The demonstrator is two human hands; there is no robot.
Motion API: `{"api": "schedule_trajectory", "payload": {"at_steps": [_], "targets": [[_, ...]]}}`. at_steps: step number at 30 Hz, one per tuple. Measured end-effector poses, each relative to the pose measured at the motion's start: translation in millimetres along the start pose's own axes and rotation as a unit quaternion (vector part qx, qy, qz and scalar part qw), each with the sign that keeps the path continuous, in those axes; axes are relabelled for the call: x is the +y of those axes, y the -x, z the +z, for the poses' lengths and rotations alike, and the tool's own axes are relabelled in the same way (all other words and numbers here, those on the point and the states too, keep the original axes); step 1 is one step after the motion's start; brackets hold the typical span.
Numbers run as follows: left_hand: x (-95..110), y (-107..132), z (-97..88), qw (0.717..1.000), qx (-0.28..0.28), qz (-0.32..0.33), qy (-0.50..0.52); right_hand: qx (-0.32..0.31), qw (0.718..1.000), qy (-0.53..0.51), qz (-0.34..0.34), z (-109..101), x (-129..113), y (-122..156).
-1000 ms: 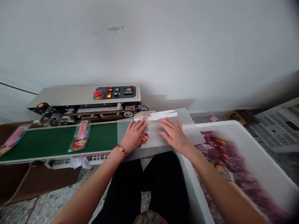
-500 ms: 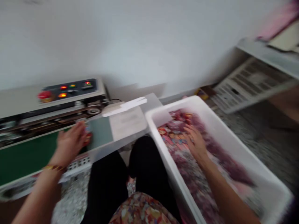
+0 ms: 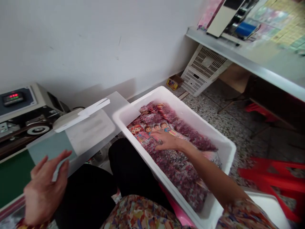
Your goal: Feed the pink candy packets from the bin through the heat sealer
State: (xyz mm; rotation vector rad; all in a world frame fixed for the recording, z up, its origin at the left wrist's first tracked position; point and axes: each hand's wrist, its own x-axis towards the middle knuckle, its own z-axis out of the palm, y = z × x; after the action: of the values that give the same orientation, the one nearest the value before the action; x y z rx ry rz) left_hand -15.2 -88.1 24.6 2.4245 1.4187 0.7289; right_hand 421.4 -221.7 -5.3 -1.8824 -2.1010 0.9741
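A long white plastic tub (image 3: 230, 149) holds many small clear packets with purple-red contents (image 3: 176, 168). Near its far left corner lies a row of packets with cartoon figures (image 3: 143, 132). My right hand (image 3: 168, 141) rests over that row, fingers stretched out and spread, gripping nothing that I can see. My left hand (image 3: 49, 187) hovers at the near edge of the metal table, beside the green conveyor belt (image 3: 14, 173). Its fingers are apart and hold nothing visible.
A machine with a lit red display (image 3: 13, 98) stands at the left. White paper strips (image 3: 83, 114) lie on the metal ledge (image 3: 119, 103). Beyond the tub are white slatted crates (image 3: 200, 71) and a small yellow box (image 3: 172, 83). A red stool (image 3: 274, 181) stands at right.
The view has swung right. My left hand has come off the small colourful packet at the belt's end, which no longer shows. My right hand stays in the tub over the cartoon packets.
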Motion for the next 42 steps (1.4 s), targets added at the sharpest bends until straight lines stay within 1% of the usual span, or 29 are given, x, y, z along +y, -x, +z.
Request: {"api": "schedule_trajectory", "payload": {"at_steps": [2,3,6,9,12,14,17,21,24,27,30,33,36,38,41,42], "targets": [[18.7,-0.3,6.8,1.000,0.010,-0.010,-0.001,-0.022,0.999,0.034,-0.007,7.1,-7.2,4.4],[26.8,-1.5,9.2,1.000,0.008,-0.003,0.002,-0.030,0.999,0.044,-0.010,10.2,-9.6,5.2],[43.4,-7.5,13.4,0.999,-0.005,0.041,0.018,-0.047,0.997,0.053,-0.030,12.0,-11.6,2.5],[48.9,-12.8,16.0,0.996,-0.013,0.084,0.021,-0.051,0.996,0.057,-0.046,4.6,-10.3,-5.1],[49.9,-14.7,19.1,0.992,-0.018,0.121,0.022,-0.056,0.991,0.100,-0.065,-0.4,-13.3,-12.7],[51.8,-14.6,21.9,0.991,-0.026,0.130,0.025,-0.056,0.985,0.150,-0.072,1.2,-19.3,-15.0],[57.6,-13.8,28.2,0.989,-0.033,0.141,0.035,-0.027,0.973,0.219,-0.073,8.3,-31.9,-12.9],[67.6,-13.6,40.5,0.982,-0.043,0.175,0.063,0.013,0.963,0.261,-0.058,15.8,-41.7,-8.7],[78.0,-15.6,50.2,0.977,-0.059,0.190,0.082,0.024,0.965,0.259,-0.035,14.2,-35.3,-12.8],[95.3,-19.0,61.0,0.971,-0.072,0.208,0.094,0.018,0.968,0.249,0.009,4.7,-21.9,-22.1],[121.1,-21.3,77.9,0.967,-0.072,0.231,0.085,-0.002,0.972,0.231,0.045,-8.7,-12.9,-29.8],[152.4,-21.5,102.4,0.962,-0.088,0.250,0.059,-0.023,0.981,0.182,0.069,-22.0,-13.6,-33.0],[182.1,-21.8,127.6,0.967,-0.126,0.220,-0.006,-0.016,0.987,0.137,0.084,-33.2,-19.8,-32.0],[197.0,-22.3,139.4,0.971,-0.138,0.191,-0.046,-0.003,0.988,0.123,0.089,-39.0,-23.9,-28.9],[209.3,-22.1,146.7,0.973,-0.138,0.179,-0.054,0.021,0.990,0.106,0.095,-46.5,-28.5,-20.2],[211.0,-21.8,147.1,0.973,-0.134,0.181,-0.046,0.030,0.991,0.082,0.102,-49.2,-30.3,-16.6]]}}
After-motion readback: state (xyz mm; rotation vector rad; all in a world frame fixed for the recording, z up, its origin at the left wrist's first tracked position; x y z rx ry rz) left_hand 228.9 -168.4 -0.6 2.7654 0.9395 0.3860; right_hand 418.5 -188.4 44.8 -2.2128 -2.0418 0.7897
